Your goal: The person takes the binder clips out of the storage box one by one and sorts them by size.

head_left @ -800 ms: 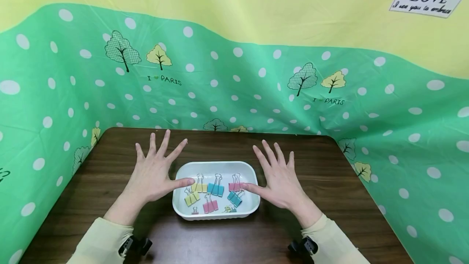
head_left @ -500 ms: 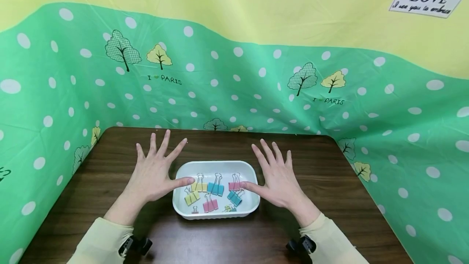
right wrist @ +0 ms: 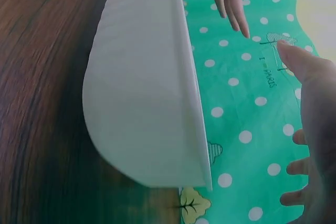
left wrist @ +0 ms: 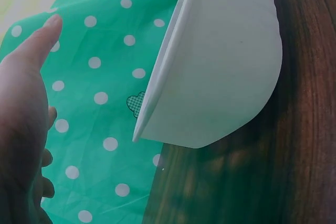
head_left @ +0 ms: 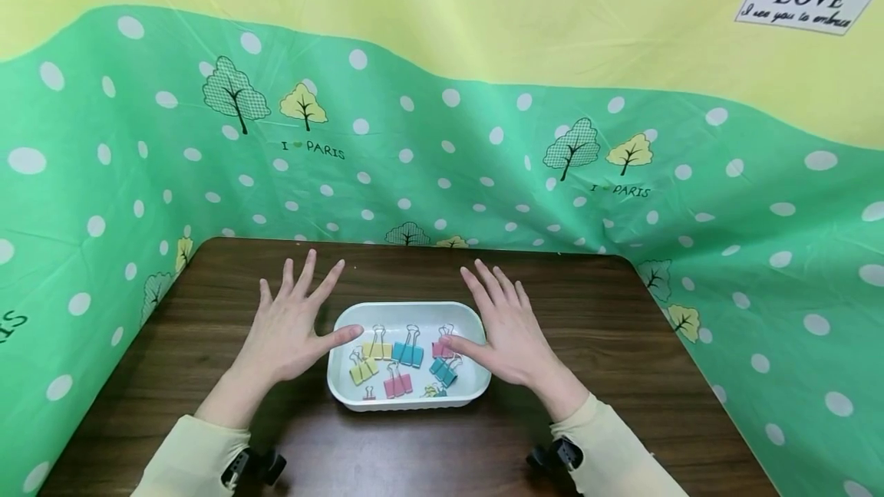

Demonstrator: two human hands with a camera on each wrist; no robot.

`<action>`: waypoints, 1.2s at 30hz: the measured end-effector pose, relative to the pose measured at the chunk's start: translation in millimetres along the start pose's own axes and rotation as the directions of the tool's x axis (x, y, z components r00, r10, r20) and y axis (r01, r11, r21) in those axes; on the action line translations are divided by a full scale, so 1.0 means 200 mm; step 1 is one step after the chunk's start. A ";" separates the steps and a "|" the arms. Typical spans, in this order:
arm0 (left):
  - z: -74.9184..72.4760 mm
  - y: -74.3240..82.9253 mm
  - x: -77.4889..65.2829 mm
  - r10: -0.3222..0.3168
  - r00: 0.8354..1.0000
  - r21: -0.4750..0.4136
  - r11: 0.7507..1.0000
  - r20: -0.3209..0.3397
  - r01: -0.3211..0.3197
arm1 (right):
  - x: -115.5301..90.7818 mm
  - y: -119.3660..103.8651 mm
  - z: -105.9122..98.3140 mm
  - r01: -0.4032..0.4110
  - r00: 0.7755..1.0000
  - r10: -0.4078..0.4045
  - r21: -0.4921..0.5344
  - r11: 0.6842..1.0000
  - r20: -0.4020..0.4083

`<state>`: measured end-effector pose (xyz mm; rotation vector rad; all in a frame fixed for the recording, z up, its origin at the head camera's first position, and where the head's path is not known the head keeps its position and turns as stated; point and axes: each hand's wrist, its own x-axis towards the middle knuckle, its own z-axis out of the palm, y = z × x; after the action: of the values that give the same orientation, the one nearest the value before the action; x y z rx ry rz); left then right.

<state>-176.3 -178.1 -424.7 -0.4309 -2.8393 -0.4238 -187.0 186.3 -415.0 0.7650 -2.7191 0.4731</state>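
Note:
A white plastic tray [head_left: 407, 405] stands on the table with several binder clips inside. Among them are a yellow clip [head_left: 377, 351], a blue clip [head_left: 408, 355], a pink clip [head_left: 397, 385] and a teal clip [head_left: 444, 373]; a tiny pink clip [head_left: 369, 394] lies near the front wall. My left hand [head_left: 286, 336] hovers at the tray's left side, fingers spread, thumb over the rim. On the other side my right hand [head_left: 514, 336] hovers with straight fingers, its thumb partly hiding another pink clip [head_left: 442, 350]. Both hands hold nothing.
The dark wood table [head_left: 414, 459] extends around the tray on all sides. A green and yellow patterned cloth [head_left: 442, 136] hangs behind and at both sides of it. Each wrist wears a black device, such as the left wrist device [head_left: 252, 468].
My right hand has moved left, its thumb further over the tray and its fingers closer together. My left hand has shifted only slightly. The clips lie as before.

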 end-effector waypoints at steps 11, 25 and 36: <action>0.07 0.01 -0.04 -0.059 0.998 -0.151 0.987 0.010 0.059 | 0.09 -0.13 0.09 -0.047 0.996 0.026 0.241 0.969 0.086; 0.14 0.04 -0.08 -0.119 0.993 -0.312 0.943 0.010 0.116 | 0.21 -0.26 0.19 -0.102 0.978 0.019 0.399 0.911 0.208; 0.21 0.05 -0.09 -0.126 0.991 -0.450 0.888 -0.035 0.097 | 0.28 -0.27 0.24 -0.107 0.974 0.002 0.449 0.887 0.228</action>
<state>-163.5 -161.1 -465.9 -0.3245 -2.6959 -1.1076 -212.6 98.7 -426.1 0.9002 -2.8710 1.1407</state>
